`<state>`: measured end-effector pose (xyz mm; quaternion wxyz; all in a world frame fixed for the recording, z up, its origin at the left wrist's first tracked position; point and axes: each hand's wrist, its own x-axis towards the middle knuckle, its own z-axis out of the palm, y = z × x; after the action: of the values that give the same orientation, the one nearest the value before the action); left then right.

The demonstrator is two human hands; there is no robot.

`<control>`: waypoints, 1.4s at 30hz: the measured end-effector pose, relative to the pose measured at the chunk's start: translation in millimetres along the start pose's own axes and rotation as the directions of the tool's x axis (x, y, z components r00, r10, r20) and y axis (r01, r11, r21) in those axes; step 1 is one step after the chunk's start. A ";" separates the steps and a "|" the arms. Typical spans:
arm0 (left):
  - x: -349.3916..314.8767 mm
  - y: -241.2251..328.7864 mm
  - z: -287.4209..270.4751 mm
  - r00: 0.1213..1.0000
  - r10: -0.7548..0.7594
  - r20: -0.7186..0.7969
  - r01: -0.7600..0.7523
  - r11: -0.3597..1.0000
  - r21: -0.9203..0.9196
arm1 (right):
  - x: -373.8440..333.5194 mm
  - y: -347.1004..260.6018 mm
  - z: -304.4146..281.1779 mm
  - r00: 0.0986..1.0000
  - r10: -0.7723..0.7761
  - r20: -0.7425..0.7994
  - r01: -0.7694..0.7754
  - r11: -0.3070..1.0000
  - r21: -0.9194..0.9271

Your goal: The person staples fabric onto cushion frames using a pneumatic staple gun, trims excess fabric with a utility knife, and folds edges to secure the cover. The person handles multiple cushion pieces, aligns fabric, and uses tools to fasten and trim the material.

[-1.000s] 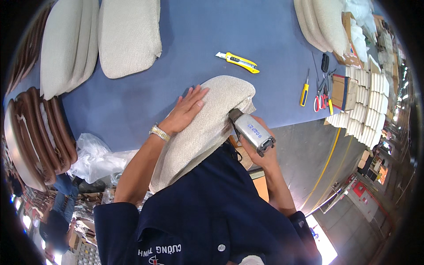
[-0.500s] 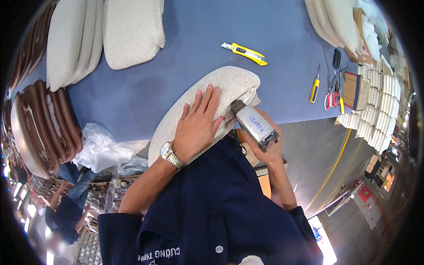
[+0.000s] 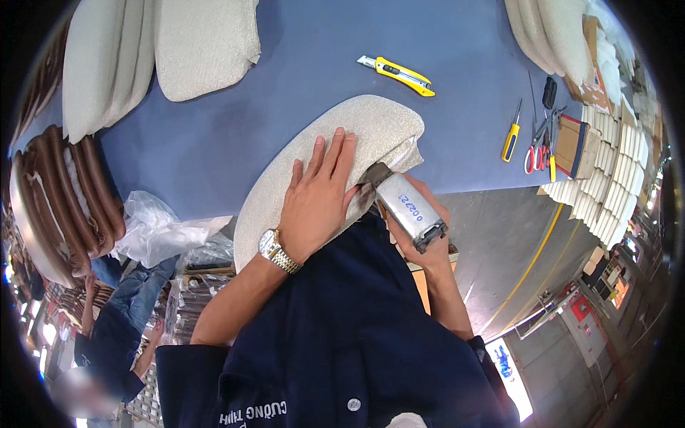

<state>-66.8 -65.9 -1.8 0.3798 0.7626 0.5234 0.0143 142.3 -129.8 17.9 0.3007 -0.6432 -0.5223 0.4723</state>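
Right now, the left hand (image 3: 314, 200) lies flat and open on a beige fabric cushion (image 3: 378, 118), with its fingers a little apart. It presses on the cloth and grips nothing. A shiny watch (image 3: 275, 250) is on that wrist. The right hand (image 3: 424, 221) is wrapped around a silver staple gun (image 3: 403, 203). The gun's dark nose is at the folded cloth on the cushion's right side; I cannot tell if it touches.

The cushion sits at the near edge of a blue table (image 3: 307, 43), close to the person's tummy. Just past it, on the far side, lies a yellow box cutter (image 3: 397, 75). Off to the right are a yellow screwdriver (image 3: 511, 139) and red-handled scissors (image 3: 529, 161), near a small cardboard box (image 3: 573, 146). More beige cushions (image 3: 207, 50) are at the far left. Brown cushions (image 3: 71, 200) stand in a row nearer on the left, beside a clear plastic bag (image 3: 153, 232).
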 end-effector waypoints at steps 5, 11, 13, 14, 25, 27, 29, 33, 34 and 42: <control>-3.8 -1.2 -2.4 1.000 0.001 -0.008 -0.001 1.000 -0.019 | -7.3 -0.1 0.9 0.996 -0.085 0.031 0.085 0.996 -0.014; -3.7 -1.7 -0.3 1.000 0.006 -0.015 -0.007 1.000 -0.012 | -6.0 -6.7 -0.5 0.995 -0.096 0.038 0.098 0.994 -0.046; -5.3 -2.2 1.0 1.000 0.003 -0.010 -0.003 1.000 -0.015 | -3.5 -8.2 -1.2 0.991 -0.121 0.051 0.125 0.989 -0.081; -5.1 -1.0 1.2 1.000 -0.002 -0.010 0.002 1.000 -0.018 | -3.0 -7.9 0.2 0.996 -0.081 0.041 0.084 0.993 -0.081; -3.9 0.0 -3.1 1.000 -0.008 -0.025 0.008 1.000 0.013 | -8.9 -3.9 10.3 0.994 -0.105 0.013 0.105 0.994 -0.023; -4.7 0.2 -0.8 1.000 -0.008 -0.018 0.009 1.000 0.021 | -9.6 -1.7 8.9 0.991 -0.127 0.034 0.128 0.991 -0.029; -5.2 0.4 2.7 1.000 -0.011 0.000 0.011 1.000 0.020 | -8.7 -0.3 5.7 0.989 -0.130 0.069 0.132 0.990 -0.038; -2.1 0.0 3.6 0.999 -0.007 -0.031 0.007 1.000 0.009 | -6.2 -7.4 11.4 0.996 0.043 0.074 -0.044 0.999 0.001; -0.9 -0.6 3.8 0.999 0.000 -0.041 0.001 1.000 0.021 | -7.5 -5.5 13.0 0.996 0.059 0.070 -0.061 0.998 0.028; -7.0 -1.0 7.1 0.999 0.008 -0.044 -0.006 0.999 0.038 | -19.6 4.7 12.7 0.990 -0.130 0.056 0.129 0.992 0.012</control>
<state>-67.8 -75.3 -4.8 0.3539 0.7709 0.5291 0.0226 132.2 -151.2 14.8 0.3185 -0.5932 -0.5693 0.4717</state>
